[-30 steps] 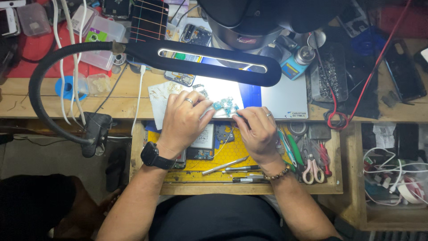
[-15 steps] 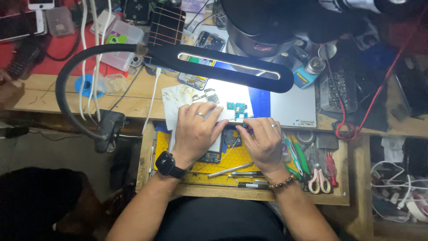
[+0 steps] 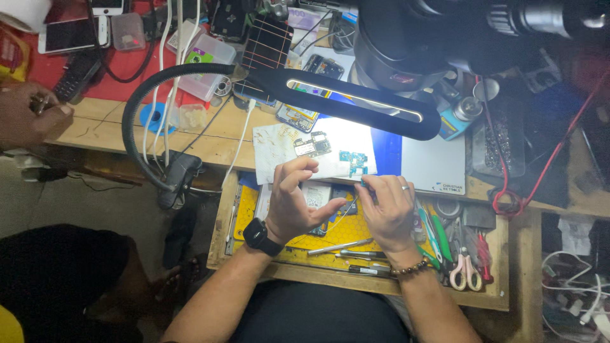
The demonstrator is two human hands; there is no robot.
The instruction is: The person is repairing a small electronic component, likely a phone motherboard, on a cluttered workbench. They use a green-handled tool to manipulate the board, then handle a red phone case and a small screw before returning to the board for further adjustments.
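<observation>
A: Head view, looking straight down. Left hand [image 3: 295, 203] hovers over the opened phone [image 3: 316, 202] lying in the yellow-matted drawer [image 3: 356, 238], thumb and curled forefinger apart, nothing visibly pinched between them.

B: And the right hand [image 3: 389, 206]?

A: Fingers bunched tight at the drawer's back edge, closed on something small and dark. I cannot tell what it is. A thin wire [image 3: 343, 213] seems to run from it down toward the phone.

B: Risk from here?

A: I'd judge the wire the weak point: a tug from either hand could snap it or drag the phone off the mat. The two bare circuit boards [image 3: 330, 152] sit loose on the white paper [image 3: 279, 149] just beyond the fingers, so a knuckle could sweep them off.

B: Counts?

A: Two boards, one grey-black, one blue-green. One opened phone. One lamp [image 3: 356, 105] on its black gooseneck. One pair of scissors [image 3: 462, 270], pink handles. About three metal tools [image 3: 346, 251] along the drawer's front.

B: That hand far left?

A: Another person's hand [image 3: 28, 114], well apart, at the bench corner.
</observation>
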